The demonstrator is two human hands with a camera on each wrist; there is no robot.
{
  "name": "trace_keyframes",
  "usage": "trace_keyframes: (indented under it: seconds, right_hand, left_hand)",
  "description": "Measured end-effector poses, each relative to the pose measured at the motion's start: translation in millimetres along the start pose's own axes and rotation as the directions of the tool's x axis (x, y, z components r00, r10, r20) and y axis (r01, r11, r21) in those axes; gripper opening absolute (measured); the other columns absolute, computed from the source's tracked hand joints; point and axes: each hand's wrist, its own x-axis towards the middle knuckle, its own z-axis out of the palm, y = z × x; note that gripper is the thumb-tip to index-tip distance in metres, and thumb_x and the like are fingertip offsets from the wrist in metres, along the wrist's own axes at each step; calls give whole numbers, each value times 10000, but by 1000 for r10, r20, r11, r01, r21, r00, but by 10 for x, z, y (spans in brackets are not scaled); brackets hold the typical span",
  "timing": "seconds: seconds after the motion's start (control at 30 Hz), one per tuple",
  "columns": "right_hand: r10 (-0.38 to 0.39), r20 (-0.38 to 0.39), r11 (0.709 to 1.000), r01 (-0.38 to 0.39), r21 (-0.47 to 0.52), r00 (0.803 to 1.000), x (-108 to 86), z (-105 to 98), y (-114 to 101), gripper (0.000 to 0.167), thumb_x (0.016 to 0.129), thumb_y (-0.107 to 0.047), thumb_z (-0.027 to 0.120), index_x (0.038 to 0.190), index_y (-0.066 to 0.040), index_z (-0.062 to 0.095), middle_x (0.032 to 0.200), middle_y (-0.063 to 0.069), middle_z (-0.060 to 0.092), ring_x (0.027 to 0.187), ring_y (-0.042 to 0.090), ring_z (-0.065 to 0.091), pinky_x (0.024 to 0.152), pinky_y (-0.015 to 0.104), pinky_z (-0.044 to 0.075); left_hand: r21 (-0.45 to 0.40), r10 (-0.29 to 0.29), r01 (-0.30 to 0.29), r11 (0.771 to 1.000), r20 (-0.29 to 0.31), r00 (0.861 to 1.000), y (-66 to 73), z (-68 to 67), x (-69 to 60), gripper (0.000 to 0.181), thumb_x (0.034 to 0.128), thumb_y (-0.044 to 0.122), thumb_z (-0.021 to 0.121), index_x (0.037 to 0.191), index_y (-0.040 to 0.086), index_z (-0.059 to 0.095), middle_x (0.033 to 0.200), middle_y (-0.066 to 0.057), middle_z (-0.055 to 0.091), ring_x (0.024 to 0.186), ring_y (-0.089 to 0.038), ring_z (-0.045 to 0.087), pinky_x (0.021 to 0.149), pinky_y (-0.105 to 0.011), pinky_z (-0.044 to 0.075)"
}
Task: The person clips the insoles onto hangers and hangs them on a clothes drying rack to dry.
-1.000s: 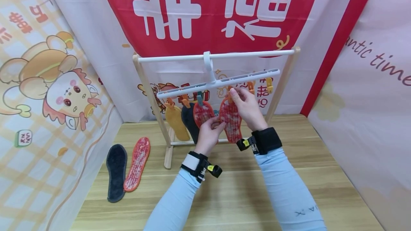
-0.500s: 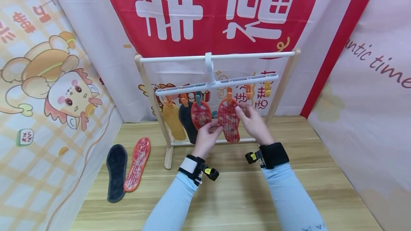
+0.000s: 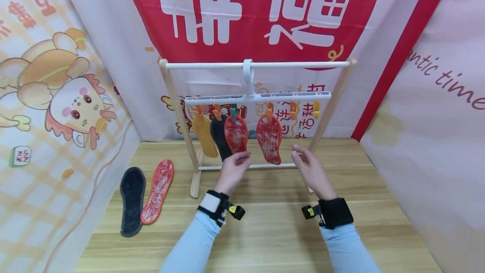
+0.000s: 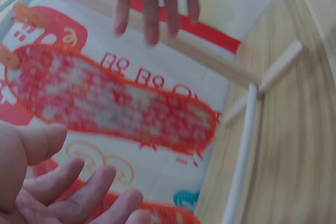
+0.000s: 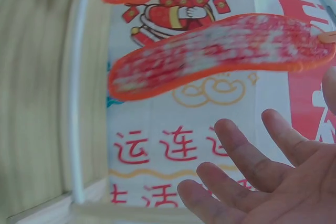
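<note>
A red mottled insole [image 3: 269, 140] hangs from an orange clip [image 3: 269, 114] on a white clip hanger [image 3: 291, 96]. Left of it, a second red insole [image 3: 236, 132] hangs from a teal clip [image 3: 233, 114], beside a dark insole [image 3: 217, 132] and a yellow one. My left hand [image 3: 232, 172] is at the lower end of the second red insole; in the left wrist view its fingers [image 4: 92, 192] are spread and hold nothing. To the right of the hanging insoles, my right hand [image 3: 314, 174] is apart from them, its fingers [image 5: 241, 150] loosely spread with nothing held.
The hanger hooks over the top bar of a wooden rack [image 3: 174, 92]. Another dark insole [image 3: 132, 201] and red insole [image 3: 157, 192] lie on the table at left. Orange [image 3: 293, 111] and yellow [image 3: 316, 109] clips hang at the hanger's right. Printed cloths surround the table.
My right hand has let go of the clip and drawn away down and right. The left hand has come off the right red insole, moving left and down. The hanger has levelled.
</note>
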Motion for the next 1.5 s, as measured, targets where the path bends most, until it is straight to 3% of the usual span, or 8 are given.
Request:
trace_keyframes:
  seconds: [0.2,0.43,0.53,0.77,0.93,1.03,1.13,1.5]
  right_hand:
    - [-17,-3,999,17,-37,1000,-281,42,283,515,1050,-357,494,1368,48,499,1352,270,536,1290,418,466,1061,567,361]
    - [12,-46,996,-16,-84,999,-512,-11,575,457,1042,-346,516,1327,9,557,1277,212,606,1190,356,559,993,523,442]
    - [4,-60,993,-11,-119,998,-579,-46,664,440,1037,-347,528,1299,3,582,1231,194,637,1158,352,582,959,520,469]
    - [10,-81,982,-26,-188,997,-728,-82,674,383,1029,-282,559,1263,17,603,1209,213,647,1140,394,592,915,541,494]
    - [-14,-82,971,-6,-241,997,-805,-63,732,314,1011,-226,598,1217,6,642,1204,212,652,1120,412,601,871,561,510]
    - [-26,-85,959,1,-282,996,-853,-43,786,277,999,-207,618,1190,-12,664,1194,198,660,1108,412,607,864,570,508]
    - [-13,-80,948,-13,-317,997,-901,-25,825,277,999,-211,618,1200,-26,663,1219,197,648,1120,413,597,888,582,487]
    - [7,-64,940,-28,-341,998,-1004,38,846,282,991,-181,628,1217,-14,651,1236,195,636,1155,409,570,958,581,435]
  left_hand:
    - [104,-4,6,995,-16,1000,-308,-323,-249,300,974,160,649,1199,-38,667,1125,-157,694,1049,-270,652,931,-409,509]
    - [230,-45,59,971,-67,997,-517,-817,-547,304,979,207,648,1217,21,674,1149,-130,690,1046,-262,650,915,-416,518]
    - [291,-70,98,952,-105,992,-583,-1069,-662,321,994,220,626,1248,25,656,1184,-144,675,1052,-267,646,900,-418,527]
    - [446,-93,181,877,-213,973,-704,-1650,-831,375,1021,267,579,1283,4,633,1221,-192,659,1089,-311,638,899,-458,518]
    - [454,-175,300,839,-296,939,-859,-1975,-943,472,1026,364,547,1335,11,600,1260,-219,633,1136,-337,613,917,-481,495]
    - [456,-203,339,823,-321,925,-902,-2079,-1013,506,1021,404,538,1354,28,591,1287,-224,615,1150,-336,598,914,-477,489]
    - [446,-213,352,823,-332,919,-930,-2135,-1060,534,1017,435,528,1360,30,586,1310,-223,600,1163,-327,590,911,-455,488]
    - [418,-273,422,805,-371,888,-1002,-2195,-1096,567,1017,445,523,1380,12,555,1299,-243,595,1144,-349,582,880,-481,487]
